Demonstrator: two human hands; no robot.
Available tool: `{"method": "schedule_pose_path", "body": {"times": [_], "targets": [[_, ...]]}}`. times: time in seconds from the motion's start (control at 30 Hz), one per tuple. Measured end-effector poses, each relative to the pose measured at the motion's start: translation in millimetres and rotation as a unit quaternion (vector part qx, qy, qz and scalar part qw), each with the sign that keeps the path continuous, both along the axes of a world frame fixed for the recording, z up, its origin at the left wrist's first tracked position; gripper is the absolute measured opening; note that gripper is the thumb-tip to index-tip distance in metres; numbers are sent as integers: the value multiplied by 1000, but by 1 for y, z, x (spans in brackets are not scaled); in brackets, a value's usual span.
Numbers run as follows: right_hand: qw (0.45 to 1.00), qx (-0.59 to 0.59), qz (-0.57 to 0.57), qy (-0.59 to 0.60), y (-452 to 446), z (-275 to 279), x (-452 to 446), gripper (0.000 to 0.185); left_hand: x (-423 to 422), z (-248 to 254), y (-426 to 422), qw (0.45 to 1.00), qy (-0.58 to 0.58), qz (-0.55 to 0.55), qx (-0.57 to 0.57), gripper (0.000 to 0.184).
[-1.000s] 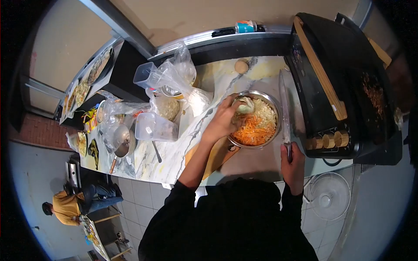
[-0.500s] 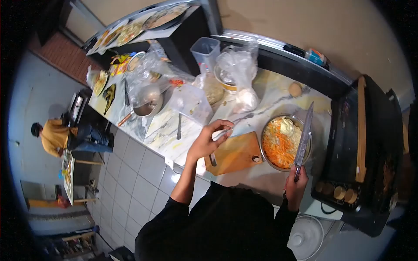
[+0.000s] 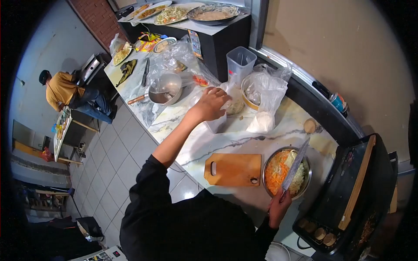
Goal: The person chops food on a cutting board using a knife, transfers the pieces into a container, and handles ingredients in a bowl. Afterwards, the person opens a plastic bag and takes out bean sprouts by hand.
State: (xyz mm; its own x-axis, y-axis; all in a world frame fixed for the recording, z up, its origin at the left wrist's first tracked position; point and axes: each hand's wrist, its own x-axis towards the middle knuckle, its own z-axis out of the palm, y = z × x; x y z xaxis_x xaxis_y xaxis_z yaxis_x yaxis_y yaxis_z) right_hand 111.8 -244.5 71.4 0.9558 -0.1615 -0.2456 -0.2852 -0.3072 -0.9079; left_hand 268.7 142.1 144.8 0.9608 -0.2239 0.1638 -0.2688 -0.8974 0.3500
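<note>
My right hand [image 3: 279,208] is closed around the handle of a long kitchen knife [image 3: 294,168]. The blade slants over a metal bowl [image 3: 264,174] of shredded carrot [image 3: 275,175] and pale chopped vegetable. Left of the bowl, a wooden cutting board [image 3: 235,168] lies flat on the marble-look counter, with a small dark-and-white bit near its corner. My left hand [image 3: 211,104] is reached out over a whitish plastic container [image 3: 214,125], fingers curved and apart, with nothing visible in them. The hand and forearm hide much of that container.
A saucepan [image 3: 167,90], plastic bags [image 3: 272,95] and a clear tub [image 3: 241,63] stand behind. Plates of food and a pan [image 3: 213,14] sit on a raised black shelf. At right is a black griddle [image 3: 335,187]. A person in a yellow shirt [image 3: 65,89] stands far left.
My left hand has moved away from above the cutting board to the container, and its pinch on a small whitish thing has opened. My right hand still holds the knife over the bowl. The view has turned.
</note>
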Motion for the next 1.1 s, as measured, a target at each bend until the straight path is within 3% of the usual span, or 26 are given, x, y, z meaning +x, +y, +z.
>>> {"method": "schedule_pose_path", "body": {"times": [0.07, 0.13, 0.27, 0.3, 0.4, 0.5, 0.57, 0.63, 0.7, 0.73, 0.8, 0.83, 0.87, 0.93, 1.0, 1.1], "targets": [[1000, 30, -3, 9, -1, 3, 0, 25, 4, 0, 9, 989, 25, 36, 138, 51], [998, 54, -15, 11, -4, -1, -1, 24, 13, -7, 34, 981, 85, 82, 155, 50], [996, 84, -16, 16, -6, -1, 3, 22, 24, -10, 50, 992, 69, 84, 69, 55], [996, 88, -17, 12, -4, 2, 4, 22, 28, -24, 50, 993, -17, 51, 107, 59], [996, 78, 2, 41, -5, 8, 2, 21, 42, -17, 13, 997, 27, 57, 35, 63], [998, 30, 63, -6, -6, 4, -3, 21, 70, -60, -5, 991, 28, 112, 72, 69], [982, -26, 154, -109, -6, -20, -9, 20, 74, -91, -16, 980, 36, 171, 90, 57], [974, -42, 187, -117, 7, -15, -10, 21, 67, -105, -19, 978, 42, 189, 81, 51], [957, -108, 228, -147, 22, -11, -11, 20, 56, -107, -12, 981, -70, 169, -70, 42], [956, -108, 224, -154, 30, -15, -8, 20, 51, -87, -8, 981, -78, 165, -69, 42], [942, -165, 247, -154, 44, -32, -12, 17, 27, -54, 2, 935, -280, 106, -188, 33], [951, -143, 248, -122, 49, -32, -12, 27, 13, -33, 5, 938, -273, 104, -187, 33], [953, -141, 244, -113, 52, -42, -13, 27, 0, -10, 5, 931, -230, 122, -255, 29], [922, -261, 235, -164, 66, -50, -6, 33, -19, 13, 5, 918, -186, 138, -321, 26], [918, -285, 260, -92, 74, -43, 1, 32, -44, 19, 3, 875, -113, 160, -442, 21], [882, -359, 217, -214, 85, -73, 4, 26, -78, 12, -5, 827, -51, 183, -529, 19]]}}
